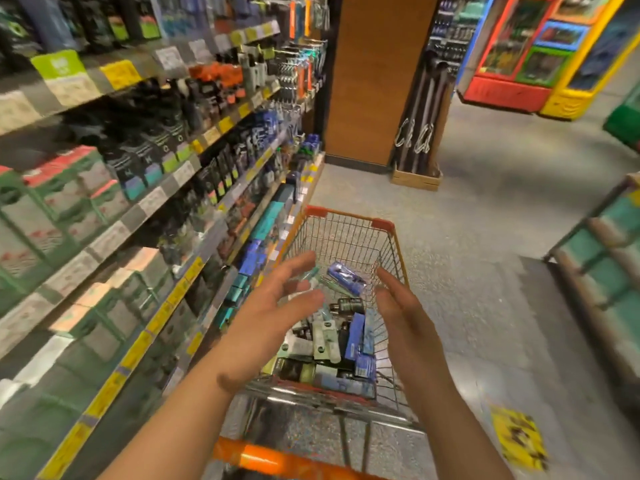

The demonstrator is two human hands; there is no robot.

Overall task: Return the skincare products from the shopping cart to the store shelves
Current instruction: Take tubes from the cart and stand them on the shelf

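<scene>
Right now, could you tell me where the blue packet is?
The blue packet lies in the far part of the shopping cart, between both open hands.

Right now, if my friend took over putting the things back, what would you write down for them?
Left hand: open, above the cart, holding nothing.
Right hand: open, above the cart, holding nothing.
Shopping cart: stands in the aisle beside the store shelves on the left.
Skincare products: a pile of boxes and tubes lies in the cart; a blue pack lies further forward.
Done: cannot tell how many went back.
Left: many items remain; pick one up, find its spot on the shelves, repeat.
</scene>
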